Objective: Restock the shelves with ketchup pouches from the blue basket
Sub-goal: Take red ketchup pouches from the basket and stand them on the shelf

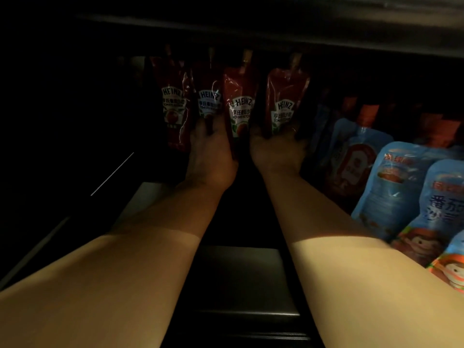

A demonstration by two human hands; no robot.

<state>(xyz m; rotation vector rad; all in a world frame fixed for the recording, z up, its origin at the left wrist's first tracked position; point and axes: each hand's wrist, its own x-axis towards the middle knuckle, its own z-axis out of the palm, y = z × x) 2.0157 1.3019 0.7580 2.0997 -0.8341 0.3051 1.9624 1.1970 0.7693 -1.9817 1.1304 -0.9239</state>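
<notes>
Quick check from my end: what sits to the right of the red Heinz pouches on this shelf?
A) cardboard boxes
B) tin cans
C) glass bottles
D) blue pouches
D: a row of blue pouches stands to the right of the red Heinz pouches, beside the person's right forearm.

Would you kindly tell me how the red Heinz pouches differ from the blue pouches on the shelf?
The Heinz pouches are dark red and stand at the dim back; the blue pouches are light blue and sit nearer the front, to the right. Both kinds have a spout on top.
</notes>
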